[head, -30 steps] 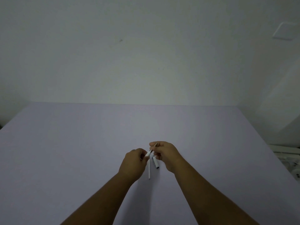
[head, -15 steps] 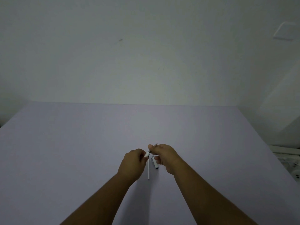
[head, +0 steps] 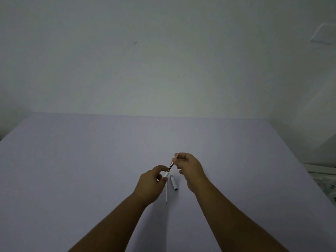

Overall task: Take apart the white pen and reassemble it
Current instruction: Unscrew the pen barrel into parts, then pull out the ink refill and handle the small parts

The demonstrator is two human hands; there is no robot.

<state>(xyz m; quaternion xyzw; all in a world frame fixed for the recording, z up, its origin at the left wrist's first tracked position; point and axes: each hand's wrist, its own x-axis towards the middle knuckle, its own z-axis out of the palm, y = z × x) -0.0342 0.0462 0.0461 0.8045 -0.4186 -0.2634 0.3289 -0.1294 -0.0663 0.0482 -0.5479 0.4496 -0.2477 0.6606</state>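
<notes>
My left hand (head: 151, 182) pinches the upper end of the white pen barrel (head: 166, 192), which hangs down toward the table. My right hand (head: 189, 167) grips the thin dark refill (head: 171, 166) by its tip end, and the refill sticks partly out of the barrel's top. The white pen cap (head: 173, 182) lies on the table just right of the barrel, between my two hands.
The work happens near the middle front of a pale lilac table (head: 91, 160). A plain wall rises behind the table's far edge. White objects (head: 323, 171) sit off the table's right side.
My right hand has moved up and away to the right, drawing the dark refill further out of the barrel. My left hand stayed in place holding the barrel.
</notes>
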